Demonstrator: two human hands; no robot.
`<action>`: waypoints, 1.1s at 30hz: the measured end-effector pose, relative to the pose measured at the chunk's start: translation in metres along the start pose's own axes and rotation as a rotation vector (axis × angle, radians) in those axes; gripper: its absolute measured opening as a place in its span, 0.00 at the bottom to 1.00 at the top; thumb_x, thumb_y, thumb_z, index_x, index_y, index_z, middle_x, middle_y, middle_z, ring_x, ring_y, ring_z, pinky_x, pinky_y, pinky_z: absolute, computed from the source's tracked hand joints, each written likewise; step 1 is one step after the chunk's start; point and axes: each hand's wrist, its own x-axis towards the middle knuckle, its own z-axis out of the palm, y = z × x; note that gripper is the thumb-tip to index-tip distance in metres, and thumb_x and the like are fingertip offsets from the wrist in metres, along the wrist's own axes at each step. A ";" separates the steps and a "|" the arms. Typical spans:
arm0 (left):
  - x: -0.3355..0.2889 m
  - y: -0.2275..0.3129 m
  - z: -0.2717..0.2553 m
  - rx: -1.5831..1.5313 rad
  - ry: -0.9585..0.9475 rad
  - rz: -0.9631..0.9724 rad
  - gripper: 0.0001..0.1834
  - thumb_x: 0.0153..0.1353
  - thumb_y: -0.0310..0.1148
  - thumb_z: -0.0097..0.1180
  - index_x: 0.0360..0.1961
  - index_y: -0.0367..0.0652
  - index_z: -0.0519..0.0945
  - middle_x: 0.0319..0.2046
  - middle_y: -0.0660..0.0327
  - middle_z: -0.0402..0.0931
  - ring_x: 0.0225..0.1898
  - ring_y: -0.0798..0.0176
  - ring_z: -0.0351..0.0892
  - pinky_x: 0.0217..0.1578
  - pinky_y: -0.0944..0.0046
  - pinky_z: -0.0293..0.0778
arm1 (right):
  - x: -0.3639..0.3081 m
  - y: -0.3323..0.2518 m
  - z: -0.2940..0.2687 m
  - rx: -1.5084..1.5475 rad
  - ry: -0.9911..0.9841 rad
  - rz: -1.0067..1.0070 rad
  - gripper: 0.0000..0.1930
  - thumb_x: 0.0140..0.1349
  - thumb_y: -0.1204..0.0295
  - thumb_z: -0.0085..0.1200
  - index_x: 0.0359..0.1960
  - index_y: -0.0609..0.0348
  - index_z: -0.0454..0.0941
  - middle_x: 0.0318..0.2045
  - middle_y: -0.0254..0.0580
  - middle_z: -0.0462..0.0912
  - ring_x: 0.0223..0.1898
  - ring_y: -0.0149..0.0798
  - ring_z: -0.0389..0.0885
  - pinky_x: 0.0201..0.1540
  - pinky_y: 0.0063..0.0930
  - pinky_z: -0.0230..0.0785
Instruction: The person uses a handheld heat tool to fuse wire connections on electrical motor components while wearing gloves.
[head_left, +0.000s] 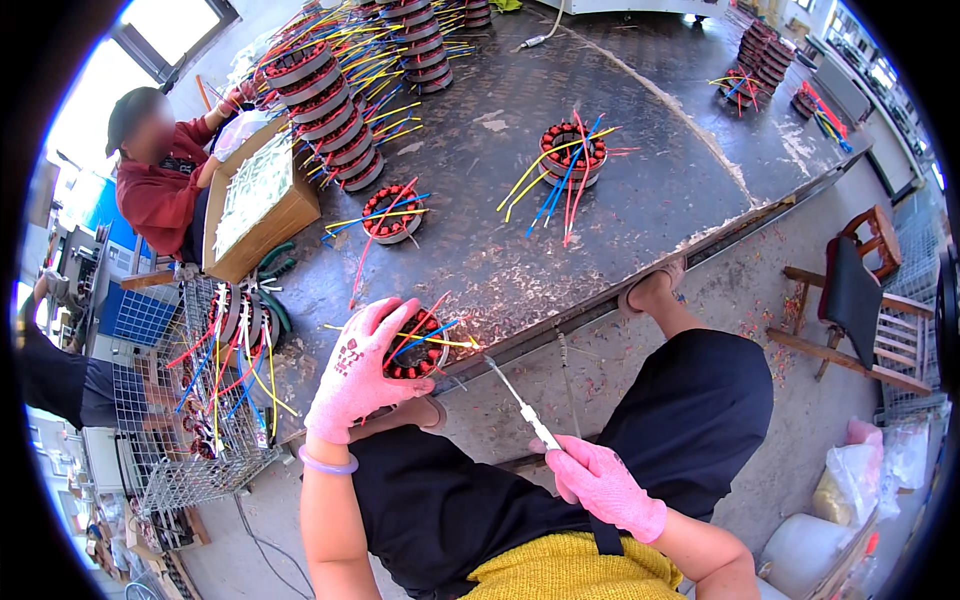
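Note:
My left hand (362, 365), in a pink glove, is wrapped round the near-left side of a motor stator (432, 352) at the table's front edge. Red windings line this ring, and blue, yellow and red leads cross its top. My right hand (608, 488), also gloved in pink, grips a slim white-handled torch (538, 424) over my lap. Its thin metal tip points up and left toward the stator. A small orange glow shows between that tip and the end of a yellow lead; I cannot tell whether they touch.
More stators (573, 155) stand on the dark worn table (480, 240), some in tall stacks (325, 110). At left a co-worker in a red top (155, 200) sits by a cardboard box (262, 225). A wire basket (160, 420) is below it. A wooden chair (855, 300) stands right.

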 end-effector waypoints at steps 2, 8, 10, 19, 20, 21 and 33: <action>0.000 0.001 -0.001 0.000 -0.002 0.002 0.53 0.34 0.38 0.79 0.66 0.43 0.69 0.62 0.49 0.67 0.64 0.43 0.66 0.66 0.50 0.62 | 0.001 -0.001 0.001 -0.008 0.000 -0.016 0.19 0.76 0.62 0.44 0.57 0.63 0.74 0.20 0.25 0.66 0.21 0.20 0.61 0.23 0.20 0.56; 0.000 0.000 -0.001 -0.004 -0.009 -0.004 0.53 0.34 0.38 0.79 0.66 0.42 0.69 0.63 0.49 0.67 0.65 0.43 0.66 0.66 0.51 0.62 | 0.000 -0.002 0.001 0.032 -0.003 -0.015 0.19 0.75 0.61 0.44 0.56 0.63 0.74 0.20 0.26 0.67 0.21 0.20 0.62 0.24 0.20 0.57; 0.000 0.000 -0.001 0.002 -0.009 -0.005 0.53 0.34 0.38 0.79 0.66 0.42 0.69 0.63 0.49 0.67 0.65 0.43 0.66 0.66 0.51 0.61 | 0.000 -0.002 0.001 0.008 -0.002 -0.023 0.19 0.75 0.61 0.44 0.56 0.63 0.74 0.20 0.26 0.67 0.21 0.20 0.62 0.24 0.20 0.57; 0.001 0.002 -0.001 -0.014 -0.014 -0.017 0.53 0.35 0.39 0.79 0.67 0.42 0.69 0.63 0.49 0.67 0.65 0.44 0.65 0.67 0.51 0.61 | 0.001 -0.001 0.002 -0.003 0.003 -0.010 0.20 0.75 0.60 0.44 0.57 0.64 0.73 0.19 0.26 0.68 0.20 0.20 0.62 0.23 0.20 0.58; 0.001 0.001 -0.001 -0.013 -0.008 -0.007 0.52 0.35 0.40 0.78 0.66 0.42 0.69 0.62 0.49 0.67 0.64 0.43 0.66 0.66 0.50 0.62 | 0.002 -0.001 0.002 -0.003 0.003 -0.011 0.20 0.75 0.60 0.44 0.57 0.64 0.73 0.19 0.26 0.68 0.20 0.20 0.62 0.23 0.20 0.58; 0.000 0.001 -0.001 -0.012 -0.002 0.003 0.51 0.36 0.41 0.77 0.66 0.42 0.70 0.62 0.48 0.68 0.64 0.43 0.67 0.66 0.50 0.62 | 0.002 -0.001 0.002 -0.003 0.003 -0.011 0.20 0.75 0.60 0.44 0.57 0.64 0.73 0.19 0.26 0.68 0.20 0.20 0.62 0.23 0.20 0.58; 0.001 0.000 -0.002 -0.010 -0.017 -0.003 0.53 0.35 0.40 0.78 0.67 0.41 0.69 0.63 0.49 0.67 0.65 0.44 0.66 0.66 0.51 0.62 | 0.001 -0.001 0.002 -0.014 -0.001 -0.024 0.20 0.75 0.60 0.45 0.56 0.63 0.74 0.19 0.27 0.68 0.21 0.21 0.63 0.25 0.21 0.59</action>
